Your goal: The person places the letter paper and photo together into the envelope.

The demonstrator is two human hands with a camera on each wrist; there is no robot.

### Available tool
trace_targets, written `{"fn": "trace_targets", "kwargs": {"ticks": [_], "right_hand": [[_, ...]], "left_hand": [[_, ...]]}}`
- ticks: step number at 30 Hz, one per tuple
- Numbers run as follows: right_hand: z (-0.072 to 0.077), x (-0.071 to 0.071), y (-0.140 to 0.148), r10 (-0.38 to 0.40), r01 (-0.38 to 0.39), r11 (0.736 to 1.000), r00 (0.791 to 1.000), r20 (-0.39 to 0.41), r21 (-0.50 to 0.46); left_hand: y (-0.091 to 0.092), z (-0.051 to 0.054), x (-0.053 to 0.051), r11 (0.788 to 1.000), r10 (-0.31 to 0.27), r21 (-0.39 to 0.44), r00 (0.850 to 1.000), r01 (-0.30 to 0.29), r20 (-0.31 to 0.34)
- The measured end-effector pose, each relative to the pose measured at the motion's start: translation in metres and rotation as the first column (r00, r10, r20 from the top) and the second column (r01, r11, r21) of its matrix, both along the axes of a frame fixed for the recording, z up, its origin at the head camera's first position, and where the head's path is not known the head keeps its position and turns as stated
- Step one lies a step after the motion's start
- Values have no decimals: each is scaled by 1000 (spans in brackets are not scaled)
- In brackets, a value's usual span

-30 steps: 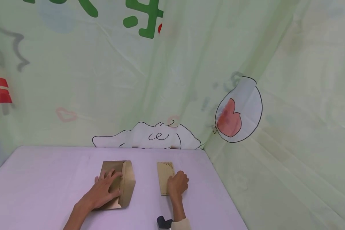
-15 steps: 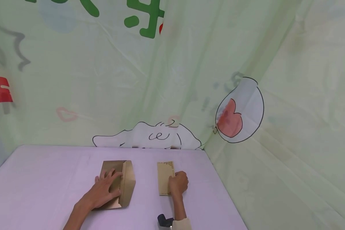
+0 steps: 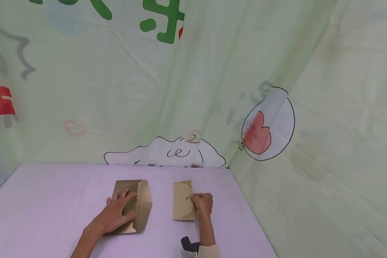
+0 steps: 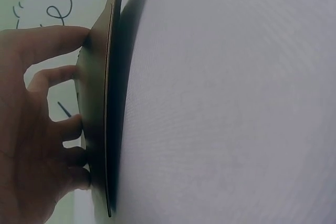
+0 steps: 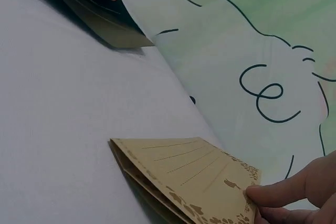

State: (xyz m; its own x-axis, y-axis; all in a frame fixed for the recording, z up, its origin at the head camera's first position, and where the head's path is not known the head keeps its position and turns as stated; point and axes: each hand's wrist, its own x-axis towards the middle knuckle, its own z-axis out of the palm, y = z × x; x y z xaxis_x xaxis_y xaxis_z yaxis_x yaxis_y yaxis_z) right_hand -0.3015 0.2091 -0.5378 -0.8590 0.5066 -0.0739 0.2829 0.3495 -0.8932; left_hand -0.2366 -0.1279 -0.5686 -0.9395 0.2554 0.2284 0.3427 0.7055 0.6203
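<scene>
On the left of the table lies a brown envelope (image 3: pixel 144 208), its flap unfolded toward the right. My left hand (image 3: pixel 114 215) rests on it with fingers spread, the fingertips touching its face in the left wrist view. To the right, a folded sheet of letter paper (image 3: pixel 181 200) has a tan surface, ruled lines and a brown floral border. My right hand (image 3: pixel 204 204) pinches its right edge between thumb and fingers. In the right wrist view the folded layers of the paper (image 5: pixel 184 169) part slightly at the left, and its near side tilts off the cloth.
A pale lilac cloth covers the table (image 3: pixel 58 193). Behind and to the right hangs a light green curtain (image 3: pixel 193 89) with printed drawings. A black device (image 3: pixel 189 245) is at my right wrist, beside a light sleeve (image 3: pixel 209 251).
My right hand has changed its hold to a pinch at the paper's right edge. The paper has shifted slightly left and turned a little. The left hand and envelope stay put.
</scene>
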Motion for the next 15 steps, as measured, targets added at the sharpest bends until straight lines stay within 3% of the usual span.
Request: {"fn": "trace_targets", "kwargs": {"ticks": [7,15], "right_hand": [[9,1,-2,42,-39,962,999,3,-269],[12,1,-16,153,-150,918,988,-22,-367]], "left_hand": [[0,0,-1,1000,-5,-5,1000,5,12],[-1,1,0,1000,-2,4,1000,2,18]]}}
